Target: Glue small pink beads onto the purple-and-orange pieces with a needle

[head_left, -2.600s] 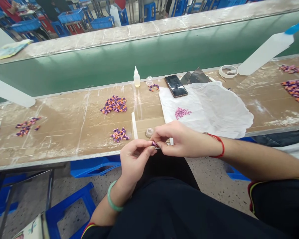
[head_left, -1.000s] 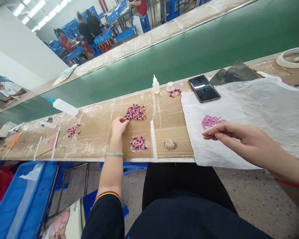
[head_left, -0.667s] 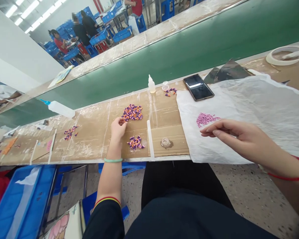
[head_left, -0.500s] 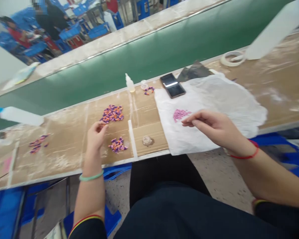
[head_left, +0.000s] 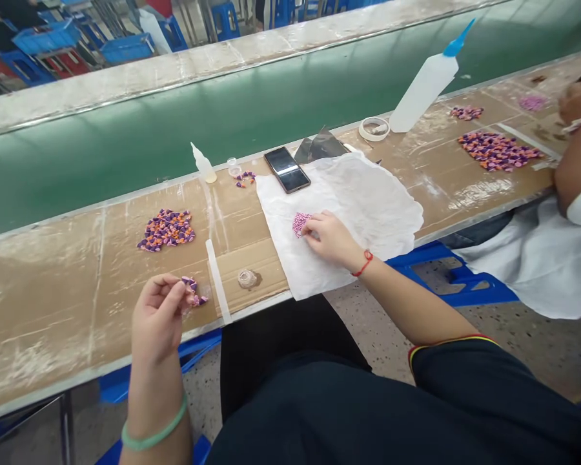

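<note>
landmark: white cloth (head_left: 368,200), spread crumpled over the brown worktop (head_left: 53,284) in front of you.

your right hand (head_left: 326,237): over the left part of the cloth, at the near edge of the pile of tiny pink bits (head_left: 300,223). thumb and fingers drawn together, narrow; you cannot tell from here whether a bit is between them. red string bracelet (head_left: 363,263) at your wrist.

your left hand (head_left: 159,313): left of the cloth and apart from it. thumb and forefinger in a narrow pinch against the small heap of purple and pink pieces (head_left: 198,295), partly hiding it; whether a piece is held, you cannot tell. green bangle (head_left: 157,431) on that arm.

left of the cloth, farther from you: large heap of purple, pink and orange pieces (head_left: 167,230).

between the cloth and the small heap: clear dish (head_left: 246,278), white strip (head_left: 218,281).

at the cloth's far left corner: phone (head_left: 287,169), lying partly over it; just left, a few purple and orange pieces (head_left: 244,177), then a dropper bottle (head_left: 204,166).

beyond the cloth, to the right: tape roll (head_left: 374,128), large bottle with blue nozzle (head_left: 423,90).

right of the cloth, well apart: another heap (head_left: 498,152), another person's arm (head_left: 578,155).
</note>
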The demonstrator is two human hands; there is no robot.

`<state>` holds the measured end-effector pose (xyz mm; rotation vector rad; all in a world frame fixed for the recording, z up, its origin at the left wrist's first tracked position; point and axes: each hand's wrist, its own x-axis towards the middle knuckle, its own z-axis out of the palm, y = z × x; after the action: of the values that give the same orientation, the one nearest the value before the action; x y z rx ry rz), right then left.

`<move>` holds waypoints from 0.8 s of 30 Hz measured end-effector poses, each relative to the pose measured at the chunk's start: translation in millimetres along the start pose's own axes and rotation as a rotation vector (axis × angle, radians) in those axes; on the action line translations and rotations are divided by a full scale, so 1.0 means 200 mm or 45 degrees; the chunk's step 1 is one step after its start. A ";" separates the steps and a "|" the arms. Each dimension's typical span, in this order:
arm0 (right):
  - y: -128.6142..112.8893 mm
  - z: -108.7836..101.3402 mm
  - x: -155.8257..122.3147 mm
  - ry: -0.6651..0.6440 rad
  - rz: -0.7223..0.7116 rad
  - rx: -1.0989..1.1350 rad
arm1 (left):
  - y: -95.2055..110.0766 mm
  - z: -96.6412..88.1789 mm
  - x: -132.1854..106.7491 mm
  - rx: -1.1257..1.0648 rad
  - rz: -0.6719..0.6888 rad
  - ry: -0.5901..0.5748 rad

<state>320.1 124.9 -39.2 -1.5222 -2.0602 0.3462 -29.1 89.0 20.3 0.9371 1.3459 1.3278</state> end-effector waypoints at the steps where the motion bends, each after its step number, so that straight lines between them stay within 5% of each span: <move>1: 0.00 0.01 0.00 0.001 0.003 -0.001 | -0.01 0.01 -0.02 0.001 -0.001 -0.022; 9: 0.00 0.00 0.00 -0.062 -0.056 0.032 | -0.05 0.05 -0.10 -0.019 -0.030 -0.164; 24: -0.01 0.00 0.02 -0.105 -0.099 -0.038 | -0.09 0.05 -0.16 0.028 -0.083 -0.177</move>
<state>316.9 127.1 -37.4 -1.4630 -2.1908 0.3559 -10.4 58.3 7.7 0.9744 1.2756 1.1789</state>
